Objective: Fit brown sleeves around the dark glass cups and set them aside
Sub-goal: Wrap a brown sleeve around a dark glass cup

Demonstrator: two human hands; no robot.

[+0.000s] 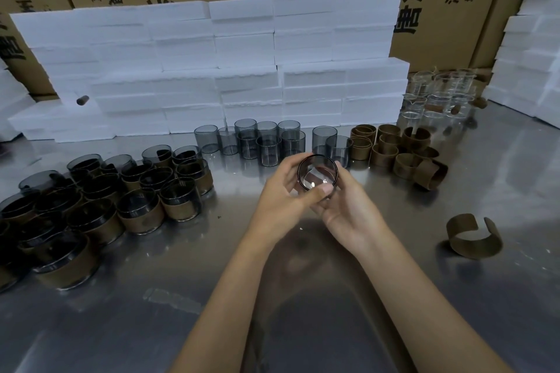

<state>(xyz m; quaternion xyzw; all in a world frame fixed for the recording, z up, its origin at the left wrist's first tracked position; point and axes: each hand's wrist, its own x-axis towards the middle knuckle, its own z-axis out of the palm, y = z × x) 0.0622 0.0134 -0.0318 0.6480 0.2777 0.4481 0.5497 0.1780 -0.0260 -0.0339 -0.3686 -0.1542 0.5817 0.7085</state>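
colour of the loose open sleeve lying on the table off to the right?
Brown, a dull olive-tan, on the loose sleeve; head view shows it.

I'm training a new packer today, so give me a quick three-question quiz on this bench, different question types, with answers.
1. True or false: the dark glass cup in the hands already wears a sleeve.
2. Which side holds the finished sleeved cups? A) left B) right
3. Fill in: one loose brown sleeve lies alone on the ____ table.

Key: 1 false: left hand and right hand hold it bare. 2 A. 3 metal.
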